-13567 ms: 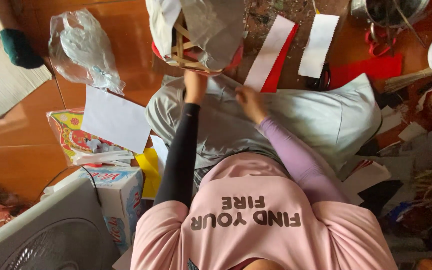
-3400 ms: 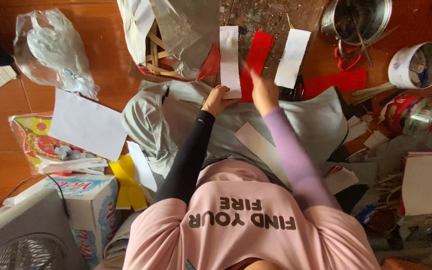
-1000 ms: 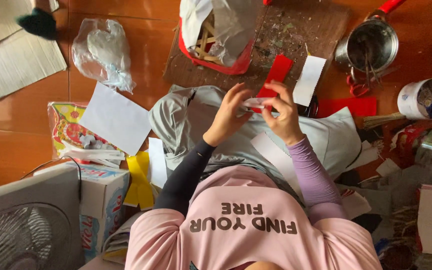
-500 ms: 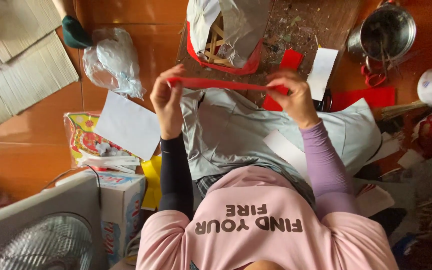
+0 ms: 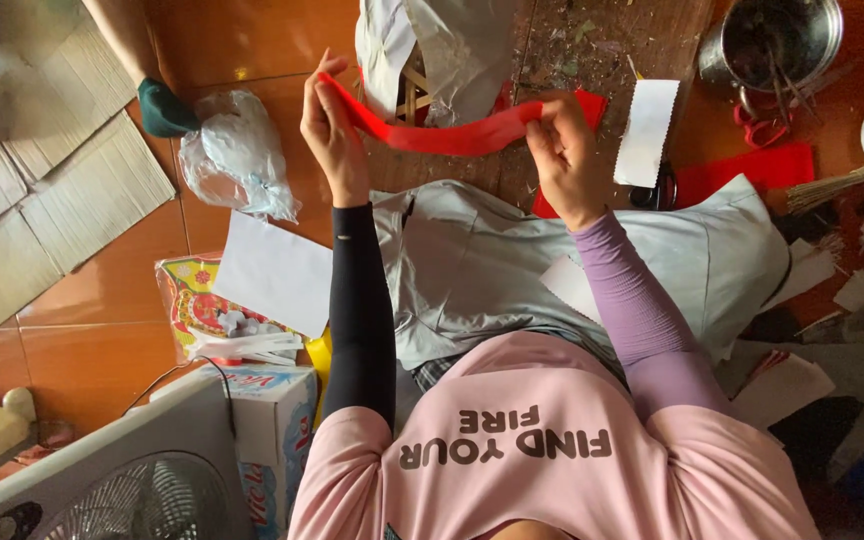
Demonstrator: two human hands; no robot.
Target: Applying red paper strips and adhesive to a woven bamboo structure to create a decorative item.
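Left hand: the left hand [image 5: 330, 125] is raised over the floor, fingers pinched on the left end of a red paper strip [image 5: 432, 135].
Right hand: the right hand [image 5: 564, 155] pinches the strip's right end, fingers closed around it.
Red strip: stretched between both hands, sagging slightly in the middle, held above the far edge of the grey cloth [image 5: 492, 270] on the lap.
Far side: a grey-wrapped bundle with wooden sticks [image 5: 442, 50] lies just beyond the strip.
Right side: a white paper strip [image 5: 647, 130] lies near the right hand; a metal pot [image 5: 777, 40] sits farther right, with a red paper sheet [image 5: 752, 170] below it.
Left side: a clear plastic bag [image 5: 237, 165], a white paper sheet [image 5: 274, 272] and flattened cardboard [image 5: 42, 170] lie on the floor.
Near left: a fan [image 5: 122, 480] beside a tissue box [image 5: 272, 430].
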